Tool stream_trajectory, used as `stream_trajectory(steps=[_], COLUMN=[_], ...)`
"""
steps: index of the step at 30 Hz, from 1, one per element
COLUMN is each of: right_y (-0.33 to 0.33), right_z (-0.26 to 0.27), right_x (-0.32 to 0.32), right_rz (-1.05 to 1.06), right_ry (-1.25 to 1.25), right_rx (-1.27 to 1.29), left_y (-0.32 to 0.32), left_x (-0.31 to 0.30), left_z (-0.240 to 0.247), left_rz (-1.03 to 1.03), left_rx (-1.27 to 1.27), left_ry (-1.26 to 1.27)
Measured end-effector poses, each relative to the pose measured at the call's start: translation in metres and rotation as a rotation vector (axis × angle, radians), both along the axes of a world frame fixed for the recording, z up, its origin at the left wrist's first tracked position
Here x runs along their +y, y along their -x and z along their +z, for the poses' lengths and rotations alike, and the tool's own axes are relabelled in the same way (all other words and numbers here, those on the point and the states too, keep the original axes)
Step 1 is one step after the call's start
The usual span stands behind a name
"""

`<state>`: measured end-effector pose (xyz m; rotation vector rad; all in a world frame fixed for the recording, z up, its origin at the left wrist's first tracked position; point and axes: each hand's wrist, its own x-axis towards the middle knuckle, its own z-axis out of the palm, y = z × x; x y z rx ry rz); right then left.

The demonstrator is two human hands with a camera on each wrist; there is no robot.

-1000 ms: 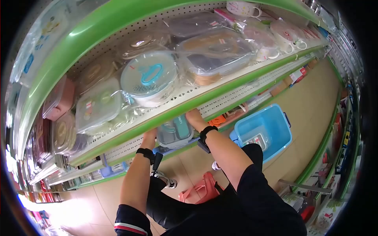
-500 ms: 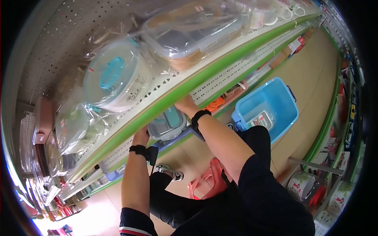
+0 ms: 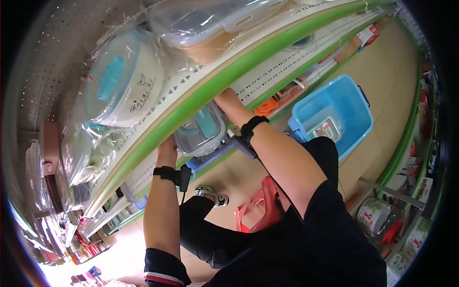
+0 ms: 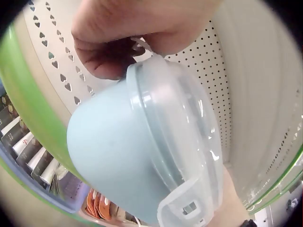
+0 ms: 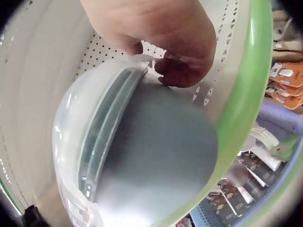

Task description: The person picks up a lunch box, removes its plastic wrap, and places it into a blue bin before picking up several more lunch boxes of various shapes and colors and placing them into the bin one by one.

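A lunch box with a pale blue body and a clear lid is held between both hands, just below the edge of the upper shelf. My left hand grips its left end; the left wrist view shows curled fingers and thumb at a clear side clip of the lid. At the opposite end, my right hand pinches the other clip, with its fingers bent close over the box's rim. A loose clear clip sticks out along the near side of the lid. The shelf edge hides part of the fingertips in the head view.
Plastic-wrapped containers, including a round white one, stand on the upper shelf with its green edge. A blue basket holding a clear-lidded box is on the floor to the right. A red bag lies between the legs.
The head view has shifted closer to the upper shelf, and the blue basket appears higher in it. Both hands stay on the lunch box's ends.
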<state>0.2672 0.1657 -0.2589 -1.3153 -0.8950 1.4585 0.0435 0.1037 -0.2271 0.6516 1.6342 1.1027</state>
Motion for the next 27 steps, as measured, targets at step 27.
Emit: stream_trajectory(steps=[27], right_y=[-0.013], right_z=[0.009], right_x=[-0.021], right_rz=[0.051], right_ry=[-0.159], right_rx=[-0.337], left_y=[-0.004], left_x=[0.004], left_z=[-0.010], left_rz=[0.053], left_rx=[0.150], left_ry=[0.060])
